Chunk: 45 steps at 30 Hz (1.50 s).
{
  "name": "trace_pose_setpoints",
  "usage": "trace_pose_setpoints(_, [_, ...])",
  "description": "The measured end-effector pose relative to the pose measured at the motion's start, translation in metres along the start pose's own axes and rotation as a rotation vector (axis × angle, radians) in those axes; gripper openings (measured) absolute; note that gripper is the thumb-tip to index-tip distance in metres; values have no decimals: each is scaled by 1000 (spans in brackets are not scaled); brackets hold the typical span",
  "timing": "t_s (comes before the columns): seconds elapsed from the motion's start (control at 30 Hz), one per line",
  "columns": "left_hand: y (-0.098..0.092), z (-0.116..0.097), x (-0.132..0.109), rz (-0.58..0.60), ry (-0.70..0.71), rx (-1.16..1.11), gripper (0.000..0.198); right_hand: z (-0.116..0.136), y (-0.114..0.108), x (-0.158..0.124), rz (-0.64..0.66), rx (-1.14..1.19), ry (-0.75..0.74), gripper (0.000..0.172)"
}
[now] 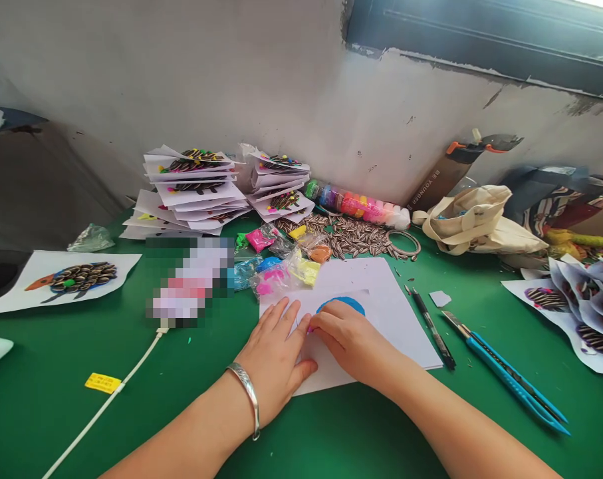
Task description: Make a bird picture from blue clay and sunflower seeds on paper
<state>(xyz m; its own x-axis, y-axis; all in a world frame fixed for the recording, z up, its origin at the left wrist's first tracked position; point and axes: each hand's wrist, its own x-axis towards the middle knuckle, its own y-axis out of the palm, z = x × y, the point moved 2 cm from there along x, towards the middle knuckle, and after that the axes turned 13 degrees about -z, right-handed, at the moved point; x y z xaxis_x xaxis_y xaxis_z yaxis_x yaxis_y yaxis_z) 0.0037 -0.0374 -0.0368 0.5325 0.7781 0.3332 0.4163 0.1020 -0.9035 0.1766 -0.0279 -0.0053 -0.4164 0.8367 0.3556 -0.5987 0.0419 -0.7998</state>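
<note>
My left hand (pixel 276 356) lies flat with fingers stretched out on a white sheet of paper (pixel 395 319), holding it down; a silver bangle sits on that wrist. My right hand (pixel 348 339) rests on the same sheet, its fingers curled and pinched on a small pink bit at the fingertips. A blue clay patch (pixel 344 304) is stuck to the paper just beyond my right hand.
Small bags of coloured clay (pixel 281 263) and a heap of sunflower seeds (pixel 354 239) lie behind the sheet. Stacks of finished seed pictures (pixel 201 189) stand at the back left. A black pen (pixel 433 329) and a blue utility knife (pixel 510 376) lie right. A white cable (pixel 116 392) runs left.
</note>
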Motion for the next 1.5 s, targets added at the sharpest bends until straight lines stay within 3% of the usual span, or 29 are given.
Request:
trace_pose_setpoints(1.13, [1, 0, 0, 8, -9, 0, 62, -4, -2, 2, -8, 25, 29, 19])
trace_pose_setpoints(1.33, [1, 2, -1, 0, -8, -21, 59, -12, -17, 3, -142, 161, 180, 16])
trace_pose_setpoints(1.5, [0, 2, -1, -4, 13, 0, 56, -41, -31, -6, -305, 69, 334, 16])
